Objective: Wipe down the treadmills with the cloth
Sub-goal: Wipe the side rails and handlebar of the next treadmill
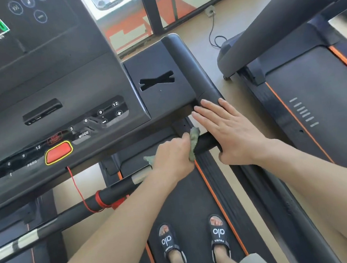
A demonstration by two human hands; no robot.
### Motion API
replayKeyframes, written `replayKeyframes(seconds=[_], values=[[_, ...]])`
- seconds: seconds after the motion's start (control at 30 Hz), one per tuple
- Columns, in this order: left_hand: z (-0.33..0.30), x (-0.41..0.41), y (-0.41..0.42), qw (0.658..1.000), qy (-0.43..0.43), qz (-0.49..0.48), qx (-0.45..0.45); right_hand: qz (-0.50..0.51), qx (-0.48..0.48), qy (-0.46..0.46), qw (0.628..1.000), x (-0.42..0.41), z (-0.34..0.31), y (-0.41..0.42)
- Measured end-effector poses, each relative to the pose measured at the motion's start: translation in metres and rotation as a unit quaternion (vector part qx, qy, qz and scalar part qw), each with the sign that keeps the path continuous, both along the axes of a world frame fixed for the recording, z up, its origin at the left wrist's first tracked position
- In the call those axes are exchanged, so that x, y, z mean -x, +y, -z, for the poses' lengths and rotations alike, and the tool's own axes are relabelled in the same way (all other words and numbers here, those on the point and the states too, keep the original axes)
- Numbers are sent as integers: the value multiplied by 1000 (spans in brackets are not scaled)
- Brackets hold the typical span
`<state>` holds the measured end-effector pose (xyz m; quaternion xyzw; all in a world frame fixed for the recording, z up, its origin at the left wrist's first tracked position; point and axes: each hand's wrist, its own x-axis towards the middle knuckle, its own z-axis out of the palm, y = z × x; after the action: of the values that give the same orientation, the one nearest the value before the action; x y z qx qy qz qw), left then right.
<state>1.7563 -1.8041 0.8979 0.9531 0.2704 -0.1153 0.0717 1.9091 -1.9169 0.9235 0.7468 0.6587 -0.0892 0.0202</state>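
left hand (173,156) grips the green cloth (193,143), fingers curled round it, on the treadmill (160,77) handlebar (206,143); right hand (228,132) rests flat there, fingers straight.

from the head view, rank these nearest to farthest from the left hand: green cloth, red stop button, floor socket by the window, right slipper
1. green cloth, gripped in the left hand
2. right slipper, below on the belt
3. red stop button, to the left on the console, too close to the slipper to call
4. floor socket, far ahead by the window
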Motion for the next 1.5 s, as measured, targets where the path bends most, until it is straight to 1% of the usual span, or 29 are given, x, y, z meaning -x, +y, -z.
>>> replayKeyframes(seconds=[0.07, 0.13, 0.2, 0.27, 0.33, 0.37, 0.4, 0.5, 0.57, 0.63, 0.7, 0.77, 0.83, 0.93, 0.97, 1.07, 1.13, 1.17, 1.23, 1.3, 1.37, 1.4, 1.47, 1.5], values=[[0, -11, 2, 1000, -6, -14, 27, -2, -8, -2, 1000, -1, 0, 1], [-3, -18, 5, 995, 16, -27, 90, -3, -11, -6, 1000, -1, 2, 1], [-10, -27, 10, 981, 51, -40, 184, -3, -14, -8, 1000, -1, 4, -1], [-17, -35, 16, 958, 75, -60, 269, -7, -15, -10, 1000, 0, 4, -1], [-21, -41, 17, 942, 77, -70, 319, -9, -14, -11, 1000, -1, 4, -2], [-21, -43, 14, 942, 69, -66, 321, -10, -12, -9, 1000, -2, 4, -2], [-21, -45, 10, 950, 57, -53, 301, -13, -9, -5, 1000, -3, 3, -2], [-21, -51, -5, 984, 13, 7, 177, -22, 5, 18, 1000, -7, -1, -1], [-16, -51, -15, 995, -14, 12, 98, -28, 23, 24, 999, -8, -4, 0], [-9, -49, -28, 999, -24, -3, 43, -28, 27, 26, 999, -8, -4, -1], [-2, -49, -34, 999, -40, 5, 33, -27, 23, 32, 999, -8, -2, -2], [-4, -45, -29, 995, -45, 16, 85, -24, 18, 45, 999, -9, -2, -2], [-10, -33, -15, 991, -32, -12, 129, -22, 18, 57, 998, -9, -4, -1], [-15, -8, -8, 984, 5, -69, 161, -21, 27, 47, 998, -8, -5, -2], [-13, -4, -11, 987, 11, -63, 144, -20, 27, 46, 998, -8, -5, -2], [-6, -18, -14, 1000, -5, -11, 17, -21, 20, 47, 998, -8, -5, -1], [-5, -33, -18, 1000, -12, -9, -9, -21, 13, 47, 999, -7, -4, 0], [-5, -41, -20, 1000, -11, -15, -2, -20, 12, 46, 999, -7, -4, 0], [-8, -52, -23, 997, -3, -54, 47, -17, 15, 44, 999, -6, -4, 0], [-7, -63, -20, 990, 29, -82, 113, -15, 16, 39, 999, -6, -3, 0], [-9, -72, -8, 980, 92, -40, 174, -18, 18, 36, 999, -6, -4, 1], [-12, -74, -1, 967, 119, -30, 223, -21, 20, 35, 999, -5, -5, 1], [-16, -77, 9, 917, 142, -71, 365, -19, 22, 34, 999, -4, -5, 1], [-16, -78, 11, 898, 146, -88, 405, -16, 22, 35, 999, -4, -6, 1]])
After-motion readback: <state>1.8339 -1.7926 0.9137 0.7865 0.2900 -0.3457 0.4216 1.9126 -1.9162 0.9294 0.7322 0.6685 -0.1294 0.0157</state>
